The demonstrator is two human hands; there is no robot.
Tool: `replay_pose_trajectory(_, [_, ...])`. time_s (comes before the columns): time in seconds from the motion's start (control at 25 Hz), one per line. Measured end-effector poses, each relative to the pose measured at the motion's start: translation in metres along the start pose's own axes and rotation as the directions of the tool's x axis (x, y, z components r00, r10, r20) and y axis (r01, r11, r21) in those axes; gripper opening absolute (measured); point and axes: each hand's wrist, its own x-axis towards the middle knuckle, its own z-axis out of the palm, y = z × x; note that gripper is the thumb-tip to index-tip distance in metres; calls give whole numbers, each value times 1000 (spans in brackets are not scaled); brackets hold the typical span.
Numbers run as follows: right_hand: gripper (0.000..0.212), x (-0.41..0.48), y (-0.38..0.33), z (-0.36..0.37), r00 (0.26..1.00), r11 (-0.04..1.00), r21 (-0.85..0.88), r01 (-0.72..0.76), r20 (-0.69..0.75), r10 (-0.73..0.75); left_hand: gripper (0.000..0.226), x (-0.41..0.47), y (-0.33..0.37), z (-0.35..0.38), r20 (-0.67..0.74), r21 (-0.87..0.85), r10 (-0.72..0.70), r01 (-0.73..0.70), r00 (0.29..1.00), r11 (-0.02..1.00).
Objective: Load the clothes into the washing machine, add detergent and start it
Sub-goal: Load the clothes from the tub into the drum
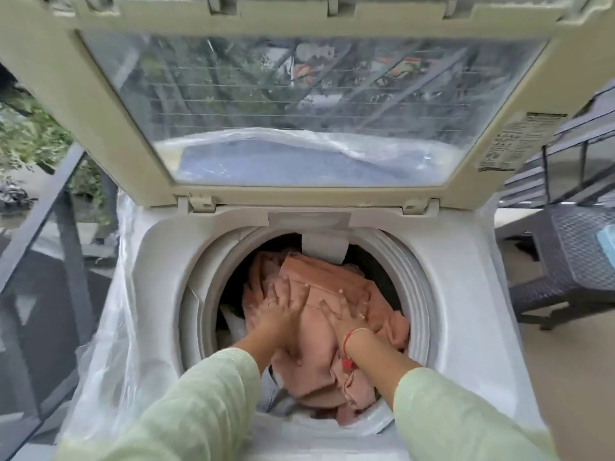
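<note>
- Loading looks nearly done: the washing machine (466, 294) fills the middle of the frame with its lid (109, 128) swung right up, and the drum (417, 277) is packed close to the rim.
- The clothes (319, 361) sit in the drum at lower centre. It's mostly a big heap of pink fabric, with bits of something pale poking out at the left and bottom edges.
- Left hand (283, 306) is flat on the pile, its fingers (275, 289) straight and spread apart, pressing rather than gripping anything.
- Right hand (349, 311) does the same just beside it, palm down and fingers splayed on the pink cloth. There's a red thread (347, 346) round that wrist.
- My read is this is the squash-it-down step, so the load sits below the rim.
- Left to do: detergent, shutting the lid, then starting it.
- I can't see any detergent bottle or scoop anywhere in view, so I'd guess none has gone in.
- The bluish patch under plastic, seen through the lid window (309, 161) above centre, might be the control panel, but it's too blurry to say.
- A plastic sheet (109, 327) is draped down the machine's left side.
</note>
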Motion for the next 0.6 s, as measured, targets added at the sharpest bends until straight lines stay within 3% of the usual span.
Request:
replay_pose_trajectory(0.12, [126, 28, 3, 23, 999, 991, 124, -51, 16, 49, 122, 23, 5, 27, -79, -36, 20, -23, 997, 999])
replay_pose_trajectory(0.24, [115, 52, 10, 30, 999, 992, 115, -44, -3, 45, 134, 53, 7, 32, 35, -36, 22, -21, 999, 999])
replay_pose_trajectory(0.4, [103, 71, 29, 4, 996, 992, 107, 73, -51, -68, 139, 92, -1, 1, 208, -17, 43, -40, 977, 999])
replay_pose_trajectory(0.52, [103, 68, 44, -2, 997, 991, 131, 25, -69, -16, 134, 90, 6, -1, 160, -71, 2, 9, 987, 997])
replay_pose_trajectory(0.6, [115, 57, 39, 4, 1000, 994, 109, -6, -21, 9, 131, 74, 12, 9, 120, -88, -34, 45, 992, 995])
